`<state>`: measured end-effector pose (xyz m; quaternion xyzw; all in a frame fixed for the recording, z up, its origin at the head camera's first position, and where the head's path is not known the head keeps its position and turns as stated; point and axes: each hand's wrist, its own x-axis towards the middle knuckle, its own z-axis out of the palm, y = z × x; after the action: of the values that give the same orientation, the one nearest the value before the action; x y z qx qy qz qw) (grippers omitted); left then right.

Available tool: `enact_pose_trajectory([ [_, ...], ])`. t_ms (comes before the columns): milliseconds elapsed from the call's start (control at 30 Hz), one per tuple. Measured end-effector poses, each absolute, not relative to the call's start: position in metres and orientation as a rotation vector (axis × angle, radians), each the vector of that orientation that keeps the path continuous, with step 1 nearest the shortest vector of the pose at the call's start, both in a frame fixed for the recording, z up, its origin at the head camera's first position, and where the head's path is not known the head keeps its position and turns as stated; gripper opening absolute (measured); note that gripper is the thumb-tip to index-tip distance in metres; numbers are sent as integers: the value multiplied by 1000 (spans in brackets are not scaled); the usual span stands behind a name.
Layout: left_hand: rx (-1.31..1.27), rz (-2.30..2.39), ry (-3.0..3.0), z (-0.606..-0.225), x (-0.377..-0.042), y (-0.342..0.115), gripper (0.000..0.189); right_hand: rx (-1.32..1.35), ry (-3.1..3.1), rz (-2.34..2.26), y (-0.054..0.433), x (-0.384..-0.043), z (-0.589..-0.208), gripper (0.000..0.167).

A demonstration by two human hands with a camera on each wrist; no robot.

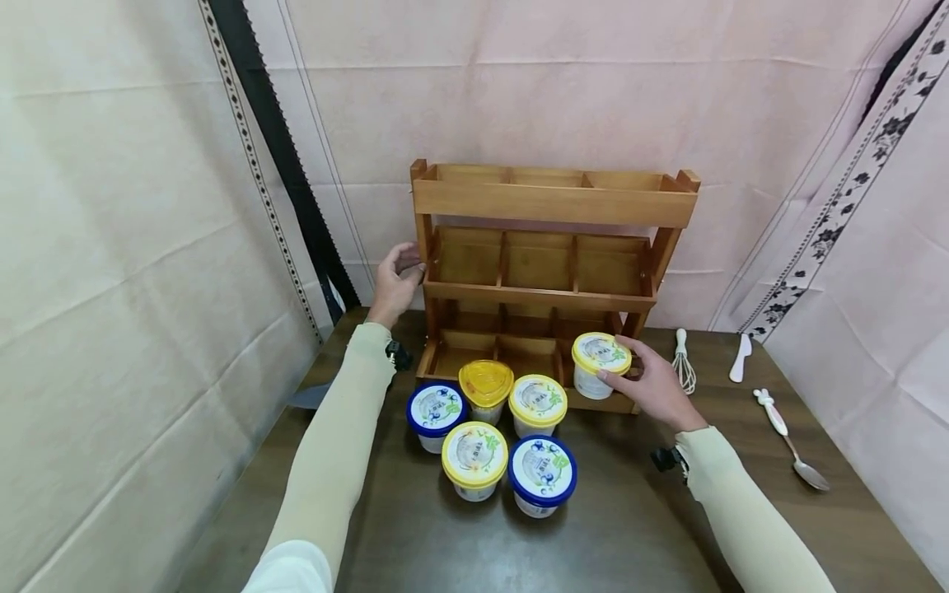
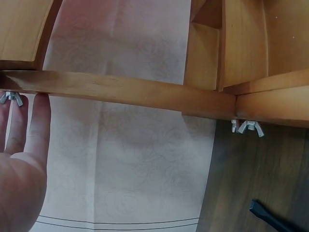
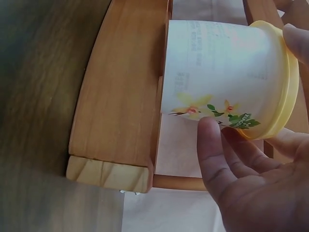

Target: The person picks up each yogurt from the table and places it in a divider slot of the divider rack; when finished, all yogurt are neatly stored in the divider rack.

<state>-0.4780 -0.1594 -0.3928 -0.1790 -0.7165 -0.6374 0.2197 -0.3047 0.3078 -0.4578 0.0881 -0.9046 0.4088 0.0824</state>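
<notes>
My right hand (image 1: pixel 656 387) holds a white tub with a yellow lid (image 1: pixel 600 354) at the right end of the wooden rack's (image 1: pixel 549 203) bottom tier. In the right wrist view, fingers and thumb are about the tub (image 3: pixel 217 72), whose base is close to the tier's front board (image 3: pixel 118 96); whether it rests inside is unclear. My left hand (image 1: pixel 398 284) touches the rack's left side. Seen from the left wrist, its straight fingers (image 2: pixel 39 121) meet the upright (image 2: pixel 116 88) beside a wing nut (image 2: pixel 11 98); the thumb is not visible there.
Before the rack stand blue-lidded tubs (image 1: pixel 437 409) (image 1: pixel 542 469), yellow-lidded tubs (image 1: pixel 538 400) (image 1: pixel 474 455) and one with a translucent yellow lid (image 1: pixel 486 381). A whisk (image 1: pixel 684 362), a white-handled spreader (image 1: pixel 740 357) and a spoon (image 1: pixel 792 441) lie at right. Cloth hangs behind.
</notes>
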Motion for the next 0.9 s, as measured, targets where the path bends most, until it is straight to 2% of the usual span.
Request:
enact_pose_trajectory([
  [500, -501, -1789, -1978, -392, -476, -159, 38, 142, -2695, 1206, 309, -328, -470, 97],
  [900, -486, -1753, -1999, -393, -477, -157, 37, 192, -2762, 1090, 307, -329, -485, 101],
])
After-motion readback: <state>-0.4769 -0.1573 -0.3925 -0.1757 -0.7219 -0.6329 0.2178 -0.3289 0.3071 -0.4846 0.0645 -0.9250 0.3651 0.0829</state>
